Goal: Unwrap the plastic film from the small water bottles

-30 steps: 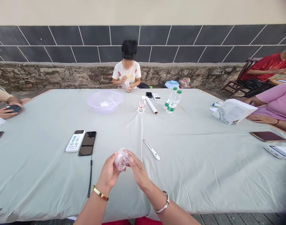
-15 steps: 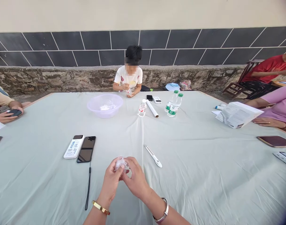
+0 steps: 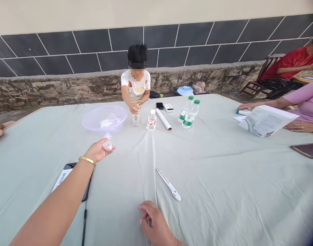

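Note:
My left hand (image 3: 98, 150) reaches out over the table, its fingers closed around a crumpled wad of clear plastic (image 3: 108, 145). That hand is just in front of the near rim of a translucent lilac basin (image 3: 86, 119), in which more crumpled clear plastic (image 3: 110, 120) lies. Low over the cloth near the front, my right hand (image 3: 156, 222) has loosely bent fingers with a gap to the thumb and nothing visible in them. A white utility knife (image 3: 169, 184) lies beyond my right hand, a little to its right.
Across the table a person's hand (image 3: 134, 108) holds a small clear bottle (image 3: 136, 120). Nearby stand another small bottle (image 3: 151, 121), a white roll (image 3: 163, 119) and two green-capped bottles (image 3: 190, 116). My left forearm partly covers a phone (image 3: 87, 189) and a white device (image 3: 61, 179). Another person holds papers (image 3: 268, 119).
My hands have parted. The left carried the crumpled plastic forward and left towards the basin; the right dropped back towards me. The person opposite lowered a bottle to the table. The view shifted slightly.

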Tool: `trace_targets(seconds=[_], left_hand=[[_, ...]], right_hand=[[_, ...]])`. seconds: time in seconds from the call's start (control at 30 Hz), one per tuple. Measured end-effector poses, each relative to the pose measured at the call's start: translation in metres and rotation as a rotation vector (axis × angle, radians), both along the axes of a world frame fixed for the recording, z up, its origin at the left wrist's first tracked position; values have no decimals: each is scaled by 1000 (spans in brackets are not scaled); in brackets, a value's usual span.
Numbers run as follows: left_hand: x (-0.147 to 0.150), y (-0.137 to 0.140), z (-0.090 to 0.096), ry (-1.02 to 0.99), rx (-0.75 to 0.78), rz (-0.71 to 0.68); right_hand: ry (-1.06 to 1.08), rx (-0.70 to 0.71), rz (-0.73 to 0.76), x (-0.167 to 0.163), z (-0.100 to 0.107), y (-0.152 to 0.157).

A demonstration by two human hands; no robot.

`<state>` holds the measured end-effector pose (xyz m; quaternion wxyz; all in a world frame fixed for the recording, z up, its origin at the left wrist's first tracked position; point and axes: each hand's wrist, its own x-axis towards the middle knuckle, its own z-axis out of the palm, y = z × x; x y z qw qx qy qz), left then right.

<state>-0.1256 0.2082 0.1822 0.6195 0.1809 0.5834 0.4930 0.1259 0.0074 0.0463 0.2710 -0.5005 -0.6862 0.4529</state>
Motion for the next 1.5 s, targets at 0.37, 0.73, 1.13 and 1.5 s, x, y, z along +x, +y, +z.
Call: trace_targets(seconds=[0.37,0.73,1.13,1.5], left_hand=[[6,76,3,-106,249,149],[84,-162,-141,59,262,-173],[94,-167,-147,445,402,-212],[93,-166,-149,525,454,-177]], right_hand=[[-54,313,0,-1,-22,-1],[-124,327,-16,-6,-12,0],[-180,383,-31,-7,-15,3],[-176,392,-24,-7,-14,4]])
